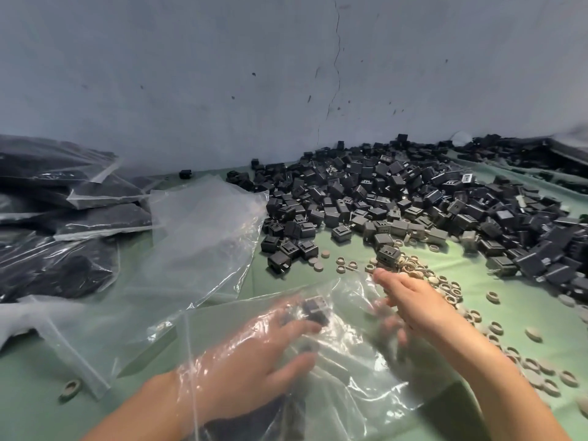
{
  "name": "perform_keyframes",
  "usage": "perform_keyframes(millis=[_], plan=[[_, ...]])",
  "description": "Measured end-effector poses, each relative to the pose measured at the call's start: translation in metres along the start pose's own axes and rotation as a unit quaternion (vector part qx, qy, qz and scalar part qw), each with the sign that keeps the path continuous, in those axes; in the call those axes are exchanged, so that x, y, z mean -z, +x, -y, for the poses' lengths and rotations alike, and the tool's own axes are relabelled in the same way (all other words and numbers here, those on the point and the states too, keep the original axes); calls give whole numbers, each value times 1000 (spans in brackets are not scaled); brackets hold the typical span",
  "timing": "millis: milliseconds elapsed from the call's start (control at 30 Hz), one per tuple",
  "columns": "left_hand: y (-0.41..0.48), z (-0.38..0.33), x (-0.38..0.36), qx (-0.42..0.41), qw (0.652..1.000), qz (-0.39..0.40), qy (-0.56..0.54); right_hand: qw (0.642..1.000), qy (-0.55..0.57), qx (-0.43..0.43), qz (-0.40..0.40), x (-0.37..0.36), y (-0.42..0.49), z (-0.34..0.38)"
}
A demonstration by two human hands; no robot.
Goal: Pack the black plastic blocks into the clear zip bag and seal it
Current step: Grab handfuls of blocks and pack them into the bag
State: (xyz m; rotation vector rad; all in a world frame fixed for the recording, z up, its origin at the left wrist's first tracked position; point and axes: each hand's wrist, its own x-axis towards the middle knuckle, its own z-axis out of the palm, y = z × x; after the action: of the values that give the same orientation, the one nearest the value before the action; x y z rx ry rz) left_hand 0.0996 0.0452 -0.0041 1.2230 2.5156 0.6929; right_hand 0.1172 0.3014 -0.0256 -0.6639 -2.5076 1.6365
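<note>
At six o'clock, nearest the camera, the left hand [254, 351] lies inside the clear zip bag [350, 386], seen through the film with its fingers spread and nearly straight, closed round nothing. Just past its fingertips, toward twelve, a few black plastic blocks [315, 310] sit inside the same bag. At four o'clock the right hand [413, 303] reaches in over the bag's edge. Its forefinger points out straight, but its lower fingers are blurred behind the plastic, so I cannot tell whether they pinch the bag. The bag rests crumpled on the green table cover [31, 393]. Grey rings [445, 288] lie scattered from three to five o'clock beside the right hand. Farther out at ten o'clock an empty clear bag [197, 243] lies flat, and beyond it at nine o'clock filled bags [63, 202] are stacked. From twelve to two o'clock spreads the loose heap of black blocks [397, 198], reaching the grey wall [222, 74].
</note>
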Motion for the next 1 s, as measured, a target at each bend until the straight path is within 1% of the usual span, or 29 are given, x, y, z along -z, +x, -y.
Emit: perform_keyframes(millis=[67, 100, 133, 233, 267, 333, 367, 400, 533, 600, 700, 767, 867, 933, 1000], plan=[[-2, 3, 3, 3, 1000, -24, 8, 996, -43, -34, 63, 1, 7, 6], [-1, 3, 4, -7, 999, -34, 27, 996, -41, -26, 71, 0, 10, 7], [1, 3, 4, -20, 998, -37, 51, 998, -23, -5, 59, -1, 13, 8], [11, 3, 2, -32, 998, -25, 56, 997, 31, 53, -55, -3, 11, 7], [15, 5, 0, -35, 997, -26, 58, 993, 25, 66, -95, -5, 8, 6], [22, 8, -3, -43, 996, -31, 73, 979, -35, 109, -167, -13, -1, 2], [26, 10, -5, -45, 996, -27, 70, 971, -58, 133, -189, -18, -5, 0], [30, 12, -7, -43, 997, -18, 62, 966, -74, 151, -195, -23, -8, -1], [45, 19, -12, -49, 996, 24, 71, 959, -176, 164, -147, -33, -8, -12], [50, 18, -12, -66, 995, 59, 45, 958, -191, 163, -138, -31, -7, -14], [50, 15, -11, -91, 992, 71, 43, 960, -181, 167, -132, -28, -5, -17], [49, 15, -11, -91, 994, 52, 17, 962, -165, 170, -135, -28, -5, -17], [48, 15, -9, -76, 996, 31, 19, 966, -130, 172, -145, -27, -5, -17], [51, 12, -8, -73, 995, 38, 49, 969, -115, 168, -141, -26, -5, -16], [56, 9, -6, -75, 989, 65, 111, 970, -108, 167, -140, -25, -5, -16]])
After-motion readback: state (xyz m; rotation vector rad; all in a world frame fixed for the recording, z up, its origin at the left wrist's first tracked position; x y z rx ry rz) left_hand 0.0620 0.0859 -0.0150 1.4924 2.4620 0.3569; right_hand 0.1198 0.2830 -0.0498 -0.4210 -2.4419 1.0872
